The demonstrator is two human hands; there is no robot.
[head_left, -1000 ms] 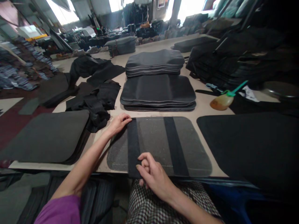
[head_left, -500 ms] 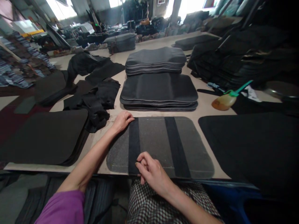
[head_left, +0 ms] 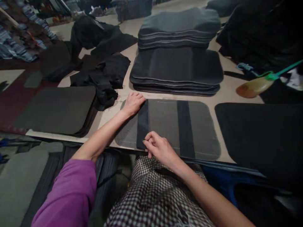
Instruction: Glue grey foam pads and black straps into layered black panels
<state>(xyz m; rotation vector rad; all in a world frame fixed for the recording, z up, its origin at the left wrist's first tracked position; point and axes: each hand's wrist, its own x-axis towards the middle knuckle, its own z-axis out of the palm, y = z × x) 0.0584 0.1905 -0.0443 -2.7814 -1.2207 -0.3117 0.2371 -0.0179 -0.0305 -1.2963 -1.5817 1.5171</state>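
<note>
A grey panel with rounded corners (head_left: pixel 163 118) lies flat at the table's front edge, crossed by a left black strip (head_left: pixel 143 124) and a right black strip (head_left: pixel 185 126). My left hand (head_left: pixel 134 103) rests palm down on the panel's upper left corner, fingers spread lightly, tips at the top of the left strip. Near the lower end of that strip is my right hand (head_left: pixel 157 146), its thumb and forefinger pinched together at the front edge. Whatever lies between those fingertips is too small to make out.
Behind the panel stand two stacks of dark panels, a near one (head_left: pixel 176 67) and a far one (head_left: pixel 180 25). Dark panels (head_left: pixel 59 108) lie left, another (head_left: pixel 262 132) right. Crumpled black cloth (head_left: pixel 104 74) sits back left, an amber bottle (head_left: pixel 254 87) back right.
The view has tilted down, so the table appears higher in the picture. My left hand's fingers have flattened and spread somewhat on the panel. My right hand stays pinched near the strip's lower end.
</note>
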